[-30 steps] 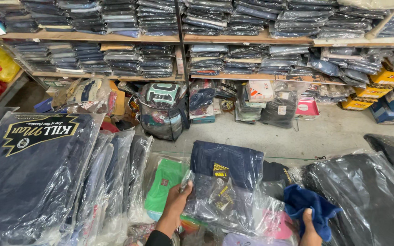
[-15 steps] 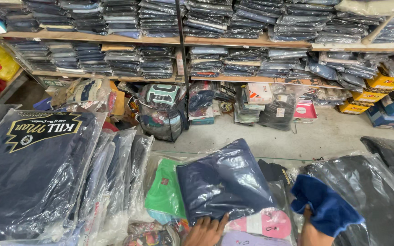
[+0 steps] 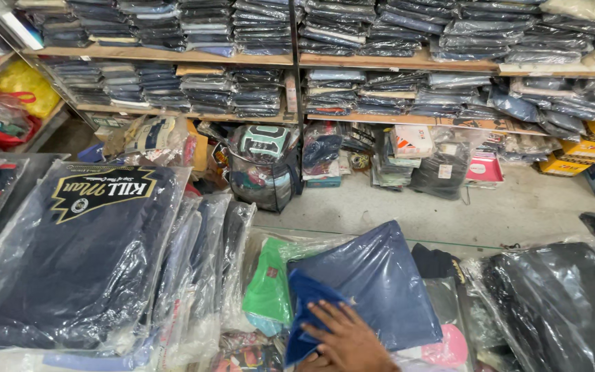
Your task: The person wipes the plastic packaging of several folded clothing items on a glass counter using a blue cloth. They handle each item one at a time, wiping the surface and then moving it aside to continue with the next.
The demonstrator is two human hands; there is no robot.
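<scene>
Head view — one hand (image 3: pixel 346 341), which side I cannot tell, lies flat with fingers spread on a blue cloth (image 3: pixel 308 310), over a bagged navy garment (image 3: pixel 373 289) beside a green packet (image 3: pixel 270 289).

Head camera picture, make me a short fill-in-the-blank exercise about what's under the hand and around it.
1. The hand presses a ____ cloth on a bagged navy garment.
2. Left of that garment lies a ____ bagged shirt.
3. The folded stacks at the back sit on wooden ____.

Missing words: blue; green; shelves
</scene>
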